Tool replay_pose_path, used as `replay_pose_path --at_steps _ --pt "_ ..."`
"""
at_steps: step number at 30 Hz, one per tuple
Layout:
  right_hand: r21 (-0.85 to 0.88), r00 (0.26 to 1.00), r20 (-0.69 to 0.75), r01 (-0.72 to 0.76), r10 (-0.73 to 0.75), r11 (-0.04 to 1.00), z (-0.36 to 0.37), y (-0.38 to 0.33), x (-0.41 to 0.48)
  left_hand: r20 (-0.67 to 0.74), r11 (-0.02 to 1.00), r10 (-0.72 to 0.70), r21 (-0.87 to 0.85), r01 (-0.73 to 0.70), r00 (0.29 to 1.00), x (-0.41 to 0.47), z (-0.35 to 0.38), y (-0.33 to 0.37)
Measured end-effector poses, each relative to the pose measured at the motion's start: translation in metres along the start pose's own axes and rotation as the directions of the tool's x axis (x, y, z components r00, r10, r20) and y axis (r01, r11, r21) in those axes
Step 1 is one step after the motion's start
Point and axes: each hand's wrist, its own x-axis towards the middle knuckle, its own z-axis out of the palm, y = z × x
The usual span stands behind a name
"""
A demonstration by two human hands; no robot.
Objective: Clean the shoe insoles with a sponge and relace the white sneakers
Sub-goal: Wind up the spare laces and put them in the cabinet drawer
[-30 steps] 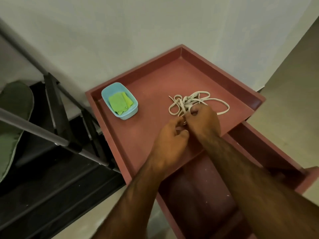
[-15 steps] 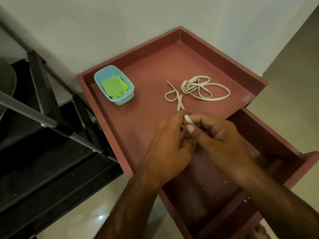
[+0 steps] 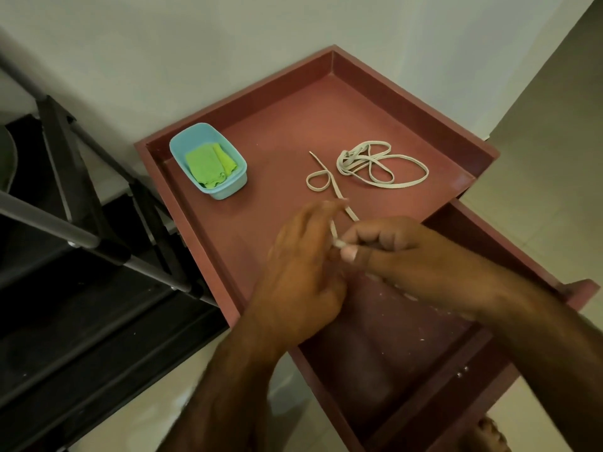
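A black shoe rack (image 3: pixel 81 288) fills the left edge of the frame, with a grey metal tube (image 3: pixel 49 223) slanting across it. To its right stands a red-brown tray top (image 3: pixel 277 132) set against the pale wall. In the tray's upper left corner sits a blue tub (image 3: pixel 228 187) with a green sponge (image 3: pixel 208 164) folded inside. At the centre of the frame the left hand (image 3: pixel 303 272) reaches forward over the tray's near edge, its fingers blurred beside the shoelace (image 3: pixel 338 193); whether they hold the lace I cannot tell. The shoelace lies on the tray in a small loop with its tip pointing to the upper left, and one strand runs down to the hands. Right of that loop, apart from it, lies a loose bundle of lace (image 3: pixel 350 159); whether the two join I cannot tell. The right hand (image 3: pixel 408 256), just right of the left one, has its fingers curled and pinches the strand between thumb and forefinger. Below both hands, in the lower right, is a lower shelf (image 3: pixel 391 353) of the same red-brown.
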Motion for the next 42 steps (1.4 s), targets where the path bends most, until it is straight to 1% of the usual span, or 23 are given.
replay_pose_path --at_steps 1,3,7,10,13,15,18,20,21,22,23,24,25,27,28,30,32,35,37,38,40,41,42 --pt "-0.076 0.997 0.079 0.023 -0.017 0.997 -0.001 -0.002 -0.001 0.073 0.998 0.053 0.033 -0.056 0.996 0.0 0.004 -0.004" --pt "-0.165 0.993 0.112 0.049 -0.031 0.985 -0.003 -0.003 0.0 0.171 0.987 -0.024 -0.154 0.051 0.985 -0.001 0.007 -0.008" --pt "-0.171 0.975 -0.194 0.074 -0.107 0.982 -0.015 0.009 0.01 0.298 0.778 -0.237 -0.512 0.364 0.925 -0.004 -0.006 -0.008" --pt "-0.077 0.908 -0.409 0.062 -0.088 0.995 -0.028 0.021 0.015 0.418 0.497 -0.305 -0.697 0.517 0.856 -0.006 -0.023 -0.008" --pt "-0.069 0.857 -0.508 0.053 -0.081 0.996 -0.034 0.027 0.02 0.576 0.198 -0.182 -0.773 0.603 0.797 -0.008 -0.037 -0.008" --pt "-0.046 0.851 -0.519 0.068 -0.083 0.997 -0.033 0.028 0.022 0.622 0.065 -0.068 -0.777 0.626 0.78 -0.007 -0.044 -0.01" --pt "-0.038 0.865 -0.492 0.087 -0.095 0.995 -0.027 0.029 0.026 0.617 -0.106 0.19 -0.76 0.641 0.763 -0.006 -0.048 -0.006" --pt "-0.042 0.891 -0.442 0.096 -0.105 0.994 -0.016 0.029 0.031 0.524 -0.205 0.28 -0.786 0.583 0.805 -0.001 -0.048 0.006" --pt "-0.062 0.914 -0.389 0.099 -0.115 0.993 -0.008 0.029 0.033 0.45 -0.223 0.241 -0.837 0.501 0.86 0.003 -0.047 0.011" --pt "-0.086 0.944 -0.309 0.097 -0.119 0.992 0.002 0.03 0.034 0.361 -0.197 0.148 -0.901 0.386 0.921 0.005 -0.044 0.015" --pt "-0.107 0.973 -0.203 0.093 -0.113 0.99 0.011 0.031 0.033 0.271 -0.112 0.019 -0.956 0.271 0.962 0.009 -0.041 0.018" --pt "-0.121 0.992 -0.078 0.09 -0.1 0.989 0.02 0.032 0.032 0.181 0.023 -0.116 -0.983 0.185 0.977 0.011 -0.039 0.019" --pt "-0.137 0.995 0.048 0.095 -0.089 0.986 0.028 0.032 0.03 0.098 0.167 -0.242 -0.976 0.141 0.965 0.013 -0.035 0.017" --pt "-0.166 0.966 0.245 0.12 -0.076 0.979 0.037 0.029 0.025 -0.031 0.385 -0.397 -0.913 0.136 0.917 0.012 -0.027 0.009" --pt "-0.171 0.945 0.32 0.127 -0.067 0.977 0.037 0.024 0.023 -0.097 0.501 -0.42 -0.854 0.142 0.902 0.011 -0.024 0.006" --pt "-0.19 0.906 0.42 0.149 -0.057 0.97 0.036 0.012 0.019 -0.185 0.736 -0.366 -0.657 0.162 0.912 0.006 -0.016 -0.004" --pt "-0.188 0.9 0.43 0.169 -0.073 0.968 0.031 0.002 0.018 -0.088 0.827 -0.295 -0.522 0.208 0.951 0.001 -0.013 -0.01" --pt "-0.2 0.954 0.249 0.219 -0.166 0.955 0.011 -0.002 0.021 0.164 0.775 -0.322 -0.521 0.359 0.933 -0.005 -0.014 -0.009" --pt "-0.299 0.964 0.057 0.265 -0.26 0.917 -0.003 0.001 0.025 0.347 0.653 -0.367 -0.564 0.505 0.863 -0.007 -0.018 -0.005" --pt "-0.318 0.951 -0.032 0.283 -0.308 0.905 -0.008 0.002 0.026 0.464 0.566 -0.335 -0.597 0.569 0.82 -0.008 -0.023 -0.003" --pt "-0.252 0.911 -0.156 0.337 -0.382 0.907 -0.009 0.006 0.028 0.657 0.384 -0.096 -0.668 0.637 0.748 -0.007 -0.034 0.003" --pt "-0.189 0.9 -0.175 0.367 -0.399 0.911 -0.006 0.009 0.03 0.666 0.28 0.039 -0.722 0.632 0.745 -0.007 -0.038 0.006" --pt "-0.133 0.904 -0.175 0.371 -0.391 0.919 0.0 0.014 0.033 0.615 0.17 0.123 -0.786 0.594 0.779 -0.005 -0.04 0.009"
